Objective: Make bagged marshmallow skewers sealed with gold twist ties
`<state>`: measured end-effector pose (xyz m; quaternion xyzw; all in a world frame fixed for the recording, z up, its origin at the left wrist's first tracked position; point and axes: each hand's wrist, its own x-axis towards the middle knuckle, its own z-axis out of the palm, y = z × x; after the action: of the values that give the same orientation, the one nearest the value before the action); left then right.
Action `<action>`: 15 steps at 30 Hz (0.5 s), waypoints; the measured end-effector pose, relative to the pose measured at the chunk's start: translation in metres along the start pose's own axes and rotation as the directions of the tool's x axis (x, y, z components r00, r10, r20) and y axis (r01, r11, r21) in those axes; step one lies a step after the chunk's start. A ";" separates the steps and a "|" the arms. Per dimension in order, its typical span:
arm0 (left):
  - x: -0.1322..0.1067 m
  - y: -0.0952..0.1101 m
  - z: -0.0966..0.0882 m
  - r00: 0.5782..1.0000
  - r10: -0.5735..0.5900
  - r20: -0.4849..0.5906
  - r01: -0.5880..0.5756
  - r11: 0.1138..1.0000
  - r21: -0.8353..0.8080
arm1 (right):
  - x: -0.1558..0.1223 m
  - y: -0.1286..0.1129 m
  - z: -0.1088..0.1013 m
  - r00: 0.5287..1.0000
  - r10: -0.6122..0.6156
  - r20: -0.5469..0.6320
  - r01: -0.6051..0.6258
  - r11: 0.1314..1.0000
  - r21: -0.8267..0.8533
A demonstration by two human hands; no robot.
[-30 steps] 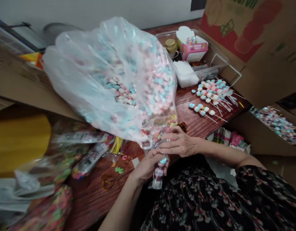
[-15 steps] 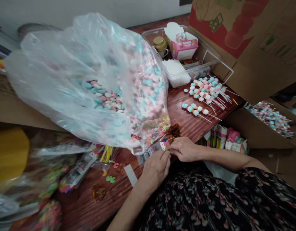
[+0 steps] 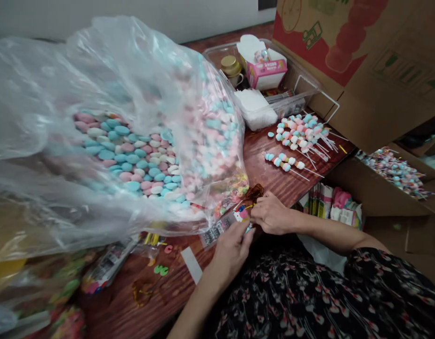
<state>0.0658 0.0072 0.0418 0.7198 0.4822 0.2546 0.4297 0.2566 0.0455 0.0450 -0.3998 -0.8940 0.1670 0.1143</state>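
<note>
One wrapped candy (image 3: 249, 229), pale blue and shiny, peeks from the grip of the left hand (image 3: 230, 244); mostly hidden, its long axis cannot be told. The right hand (image 3: 273, 215), fingers curled together beside it, has an unclear hold. Just past the left hand lies a printed sleeve (image 3: 213, 232).

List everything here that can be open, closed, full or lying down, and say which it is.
Big plastic bag: open, candy showing
Pink carton: open, flap up
Jar: lid on
Clear tub: uncovered
Candy sticks: lying on table
Lower cardboard box: open, wrapped candy inside
Left hand: fingers bent around a mostly hidden blue piece
Right hand: fingers bent, grip hidden
</note>
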 end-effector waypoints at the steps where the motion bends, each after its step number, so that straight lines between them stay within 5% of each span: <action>1: 0.001 0.000 0.002 0.996 0.076 -0.042 -0.069 0.987 0.147 | 0.002 -0.002 -0.001 0.999 0.024 0.027 -0.024 1.000 -0.010; 4: 0.002 -0.002 0.003 0.981 0.185 -0.055 -0.148 0.903 0.403 | 0.006 -0.004 -0.011 0.998 0.028 0.057 -0.027 1.000 -0.005; 7: -0.002 -0.006 -0.002 0.984 0.171 -0.059 -0.133 0.904 0.406 | 0.009 0.009 -0.029 0.999 0.050 -0.021 -0.049 0.998 0.049; 11: -0.010 -0.007 -0.009 0.991 0.033 -0.133 -0.022 0.996 0.082 | 0.021 0.042 -0.048 0.960 0.236 -0.149 -0.237 0.972 0.014; 15: -0.014 -0.004 -0.011 0.950 -0.261 -0.168 0.198 0.926 -0.321 | 0.039 0.052 -0.044 0.958 0.287 0.000 -0.286 0.952 -0.107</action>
<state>0.0494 -0.0008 0.0449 0.5538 0.5614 0.3464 0.5081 0.2817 0.1164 0.0681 -0.5294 -0.8350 0.1372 0.0605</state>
